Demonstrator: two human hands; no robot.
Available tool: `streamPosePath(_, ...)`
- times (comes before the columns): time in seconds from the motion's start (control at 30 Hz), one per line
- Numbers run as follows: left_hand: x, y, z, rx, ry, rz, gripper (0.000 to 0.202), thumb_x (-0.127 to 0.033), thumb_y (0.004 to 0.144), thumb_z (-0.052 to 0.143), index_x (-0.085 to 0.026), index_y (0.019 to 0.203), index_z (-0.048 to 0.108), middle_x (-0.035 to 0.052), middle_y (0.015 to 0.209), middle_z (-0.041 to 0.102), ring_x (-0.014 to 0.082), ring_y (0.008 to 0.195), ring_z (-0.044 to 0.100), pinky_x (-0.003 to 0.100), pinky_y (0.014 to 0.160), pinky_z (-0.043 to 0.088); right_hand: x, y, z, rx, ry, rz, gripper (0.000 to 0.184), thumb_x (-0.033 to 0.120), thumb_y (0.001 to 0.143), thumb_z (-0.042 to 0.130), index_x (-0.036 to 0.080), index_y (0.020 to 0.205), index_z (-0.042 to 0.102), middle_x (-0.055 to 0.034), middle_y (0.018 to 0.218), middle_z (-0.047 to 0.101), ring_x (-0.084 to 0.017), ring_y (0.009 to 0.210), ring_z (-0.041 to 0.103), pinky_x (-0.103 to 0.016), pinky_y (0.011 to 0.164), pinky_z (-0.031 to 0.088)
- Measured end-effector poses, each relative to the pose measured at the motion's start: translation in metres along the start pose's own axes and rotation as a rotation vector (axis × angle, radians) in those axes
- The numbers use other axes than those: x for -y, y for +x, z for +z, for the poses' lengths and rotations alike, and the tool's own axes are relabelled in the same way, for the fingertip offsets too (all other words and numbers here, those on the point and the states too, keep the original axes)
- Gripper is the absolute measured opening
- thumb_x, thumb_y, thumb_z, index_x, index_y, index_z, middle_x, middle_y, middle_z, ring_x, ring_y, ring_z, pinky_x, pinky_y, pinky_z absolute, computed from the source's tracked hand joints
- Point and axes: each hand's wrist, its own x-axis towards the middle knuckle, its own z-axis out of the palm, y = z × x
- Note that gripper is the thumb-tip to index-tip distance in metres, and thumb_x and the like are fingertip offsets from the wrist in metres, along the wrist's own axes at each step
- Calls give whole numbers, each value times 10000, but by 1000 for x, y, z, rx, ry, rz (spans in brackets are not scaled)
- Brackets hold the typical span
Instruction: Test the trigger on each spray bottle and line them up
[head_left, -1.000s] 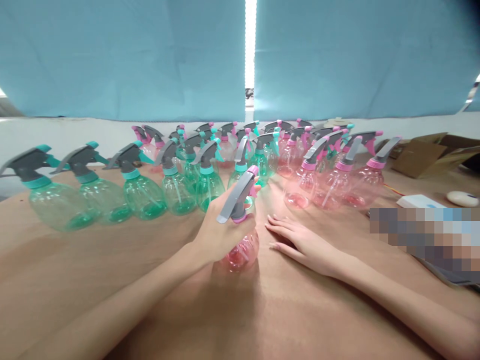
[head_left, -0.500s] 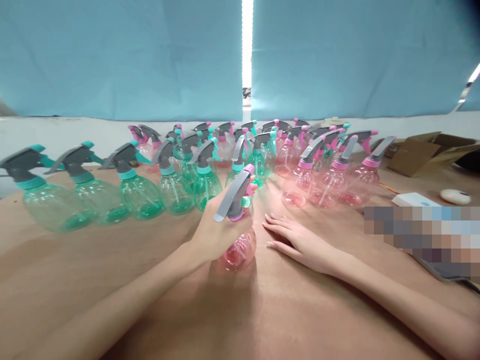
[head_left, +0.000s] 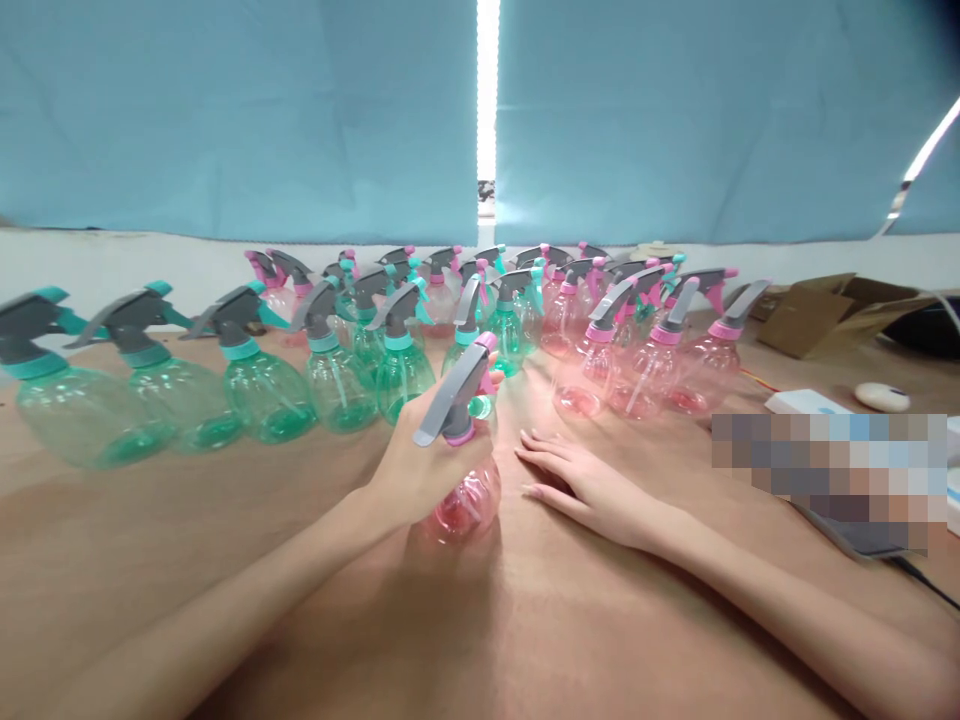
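Note:
My left hand [head_left: 420,465] is wrapped round a pink spray bottle [head_left: 465,495] with a grey trigger head, which stands on the brown table [head_left: 225,520] in front of me. Just right of that bottle, my right hand [head_left: 581,480] lies flat on the table with its fingers stretched out, holding nothing. Behind both hands stand several spray bottles: green ones [head_left: 262,385] in a row to the left and pink ones [head_left: 660,365] to the right.
A blue curtain [head_left: 262,110] hangs behind the table. Flattened cardboard [head_left: 825,310] lies at the far right, with a white box [head_left: 806,402] and a pale oval object [head_left: 881,396] nearby. A blurred-out patch covers part of the right side.
The view has drifted so everything sits slightly further left. My left hand keeps its hold on the pink bottle and my right hand stays flat beside it.

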Motion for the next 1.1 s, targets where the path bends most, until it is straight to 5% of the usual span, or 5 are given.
streamPosePath(0.13, 0, 0, 0, -9, -24, 17, 538, -101, 714, 514, -225, 1236, 544, 16, 978, 654, 149, 696, 540, 313, 754, 467, 0, 0, 0, 4, -7, 3, 563, 506, 947, 435, 148, 1378, 488, -146, 1443, 458, -285, 1367, 368, -488, 1126, 302)
streamPosePath(0.53, 2, 0, 0, -20, -9, 47, 498, -94, 700, 512, -230, 1178, 553, -30, 703, 571, 149, 600, 493, 294, 629, 433, -1, -1, 0, 9, -5, 17, 563, 523, 940, 437, 180, 1384, 486, -125, 1471, 423, -292, 1377, 350, -502, 1129, 288)
streamPosePath(0.7, 3, 0, 0, -4, -13, 50, 519, -78, 712, 497, -246, 1202, 524, -8, 884, 635, 142, 658, 524, 295, 679, 445, 0, -1, 0, -1, 1, 18, 554, 520, 938, 445, 192, 1383, 487, -119, 1467, 430, -293, 1373, 358, -504, 1125, 296)
streamPosePath(0.83, 4, 0, -1, 1, -22, 105, 438, -61, 693, 496, -245, 1089, 542, 7, 1022, 639, 157, 791, 585, 301, 773, 472, -1, -1, 1, -8, 2, 13, 547, 519, 939, 443, 199, 1381, 490, -117, 1464, 436, -292, 1370, 362, -509, 1126, 290)
streamPosePath(1.1, 1, 3, -4, -6, -56, 160, 307, -58, 620, 484, -224, 874, 528, 11, 878, 616, 173, 768, 588, 321, 745, 499, -1, -1, 1, -4, -9, 10, 545, 503, 939, 453, 184, 1379, 492, -128, 1464, 431, -293, 1369, 365, -504, 1126, 295)
